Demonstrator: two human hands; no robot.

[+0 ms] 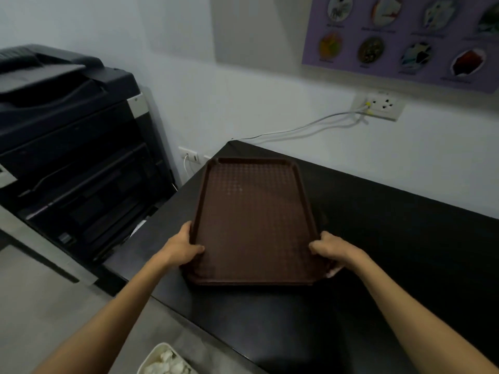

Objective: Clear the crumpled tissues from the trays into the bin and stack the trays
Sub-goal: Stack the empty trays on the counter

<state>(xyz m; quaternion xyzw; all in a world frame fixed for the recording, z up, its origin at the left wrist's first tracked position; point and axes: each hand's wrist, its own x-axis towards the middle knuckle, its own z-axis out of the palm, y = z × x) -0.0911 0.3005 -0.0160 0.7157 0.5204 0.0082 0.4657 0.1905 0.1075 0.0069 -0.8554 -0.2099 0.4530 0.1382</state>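
A dark brown tray (251, 217) with a textured, empty surface lies lengthwise on the black table (391, 252). My left hand (183, 248) grips its near left rim and my right hand (328, 251) grips its near right rim. Whether another tray lies under it, I cannot tell. At the bottom edge of the view a white bin (162, 360) on the floor holds crumpled white tissues (170, 364).
A large black printer (73, 147) stands to the left of the table. White cables (302, 128) run along the wall from a socket (383, 105) to the table's far corner. A purple poster (399, 36) hangs above. Grey floor lies at the lower left.
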